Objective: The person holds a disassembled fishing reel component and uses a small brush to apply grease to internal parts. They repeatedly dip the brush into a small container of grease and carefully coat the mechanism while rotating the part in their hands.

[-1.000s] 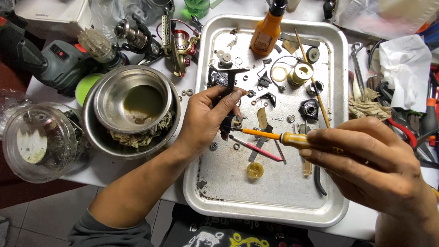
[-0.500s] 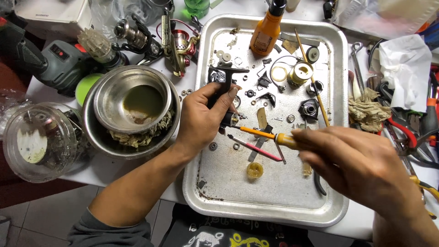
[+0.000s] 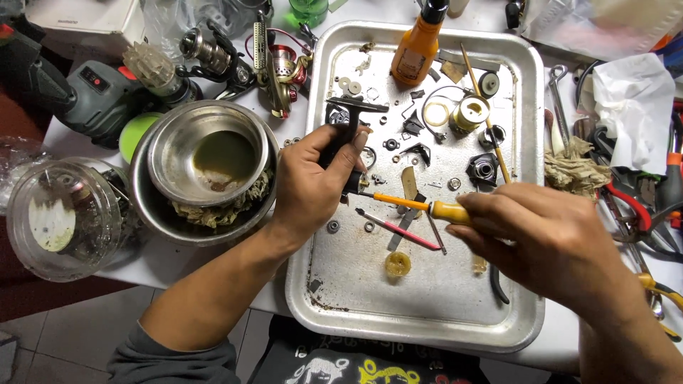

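Black is the colour of the reel part [image 3: 346, 135] that our left hand [image 3: 313, 188] holds; the fingers are wrapped tight around it and keep it upright over the tray [image 3: 427, 313]. Our right hand [image 3: 551, 238] is clenched around the yellow handle of a screwdriver [image 3: 420, 206], and its orange shaft lies flat and points left, with its tip touching the bottom of the reel part right by our left fingers. Just under the screwdriver we see a red stick [image 3: 398, 229] lying on the tray, and near it a small yellow cap [image 3: 398, 264]. Little washers, screws and dark bits lie all over the tray above our hands, along with a gold spool [image 3: 470, 112]. At the top of the tray stands an orange bottle [image 3: 417, 44] with a black top. To the left of the tray, on the table, we see two metal bowls [image 3: 210, 153], one sitting inside the other, with a stringy mess between them. Further left is a clear round tub [image 3: 64, 217]. Above the bowls lie fishing reels [image 3: 274, 64] and a grey drill [image 3: 89, 99]. On the right side of the tray we see a rag [image 3: 573, 171], white paper [image 3: 633, 107] and pliers [image 3: 640, 213] with red handles.
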